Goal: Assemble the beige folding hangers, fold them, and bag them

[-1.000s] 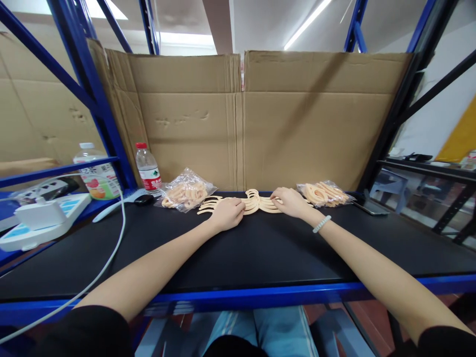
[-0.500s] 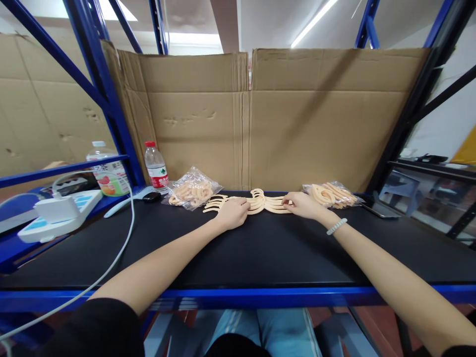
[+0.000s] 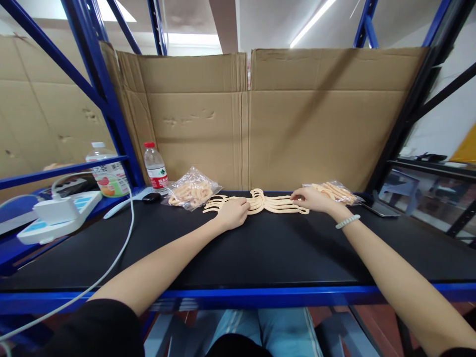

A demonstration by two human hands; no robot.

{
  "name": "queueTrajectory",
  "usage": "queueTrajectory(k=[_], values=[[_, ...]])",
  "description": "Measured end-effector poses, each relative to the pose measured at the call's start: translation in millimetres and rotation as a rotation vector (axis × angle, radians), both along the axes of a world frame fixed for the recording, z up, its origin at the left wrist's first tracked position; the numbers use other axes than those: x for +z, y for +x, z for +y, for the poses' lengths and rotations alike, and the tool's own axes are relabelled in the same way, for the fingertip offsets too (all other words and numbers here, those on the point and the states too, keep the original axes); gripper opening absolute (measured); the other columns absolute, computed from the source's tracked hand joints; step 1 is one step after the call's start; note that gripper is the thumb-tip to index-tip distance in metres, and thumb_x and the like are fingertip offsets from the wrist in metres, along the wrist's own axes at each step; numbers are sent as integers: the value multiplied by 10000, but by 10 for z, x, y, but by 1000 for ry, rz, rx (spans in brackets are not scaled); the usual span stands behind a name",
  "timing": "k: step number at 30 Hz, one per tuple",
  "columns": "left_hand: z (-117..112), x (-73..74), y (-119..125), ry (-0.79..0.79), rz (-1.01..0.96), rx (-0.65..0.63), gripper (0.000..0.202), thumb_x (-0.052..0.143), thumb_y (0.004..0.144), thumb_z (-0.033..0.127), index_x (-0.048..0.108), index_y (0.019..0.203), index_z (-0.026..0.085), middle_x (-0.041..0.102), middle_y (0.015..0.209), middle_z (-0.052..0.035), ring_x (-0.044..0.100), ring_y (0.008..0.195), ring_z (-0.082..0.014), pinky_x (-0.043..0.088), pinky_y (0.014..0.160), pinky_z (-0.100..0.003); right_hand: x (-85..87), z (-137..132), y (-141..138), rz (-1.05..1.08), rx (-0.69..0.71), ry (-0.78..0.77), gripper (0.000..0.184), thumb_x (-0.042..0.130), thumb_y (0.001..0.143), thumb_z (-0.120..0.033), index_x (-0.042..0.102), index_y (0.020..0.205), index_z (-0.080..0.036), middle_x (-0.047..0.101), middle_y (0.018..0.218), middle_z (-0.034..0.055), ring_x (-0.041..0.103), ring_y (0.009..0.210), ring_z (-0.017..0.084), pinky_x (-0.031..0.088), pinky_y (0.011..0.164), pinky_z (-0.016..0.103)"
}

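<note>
A stack of cream-coloured plastic hangers lies at the back of the black shelf top. My left hand rests curled on the left arms of the hangers, fingers closed over them. My right hand sits at the right ends of the hangers, fingertips pinching them, beside a clear bag of similar cream parts. Another clear bag of cream rings lies left of the hangers.
Cardboard sheets wall off the back. A water bottle, a drink bottle, a dark mouse-like object, a white power strip with a cable, and a phone lie around. Blue rack posts frame the shelf.
My right hand has slid to the right along the hangers toward the right bag, exposing more of their right arms. My left hand has stayed in place.
</note>
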State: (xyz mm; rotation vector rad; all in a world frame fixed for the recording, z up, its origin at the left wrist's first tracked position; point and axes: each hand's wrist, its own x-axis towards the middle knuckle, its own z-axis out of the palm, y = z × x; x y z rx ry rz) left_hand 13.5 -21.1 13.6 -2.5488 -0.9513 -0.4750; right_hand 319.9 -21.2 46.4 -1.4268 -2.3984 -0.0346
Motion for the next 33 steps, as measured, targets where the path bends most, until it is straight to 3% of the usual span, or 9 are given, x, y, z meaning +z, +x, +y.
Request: queueTrajectory(k=[9,14,23,33], values=[[3,-2,0,10,42,26,207,384,880,182,590,904,172,621,893,-83,594,861,-229,450,754,-340,104,-46,223,19,-85,-17,142,580,786,-189,697,863,-169,699,799,41,627,704,163,436,610,229],[-3,4,8,4,61,28,236,356,893,182,590,902,161,638,899,-92,603,852,-234,447,701,-331,37,-52,332,69,-144,44,126,568,777,-168,692,796,-155,691,745,42,622,668,159,430,593,229],[-15,17,8,-21,79,56,248,351,900,188,593,933,145,656,934,-92,621,862,-234,441,686,-316,-112,-48,81,87,-33,-86,164,551,736,-124,700,805,-127,689,760,57,615,664,170,431,595,241],[-114,106,67,-18,163,94,247,358,880,190,595,928,140,659,923,-111,627,782,-249,426,612,-315,-147,-54,23,43,-45,-88,125,592,729,-111,700,784,-145,688,838,64,615,718,174,453,656,247]])
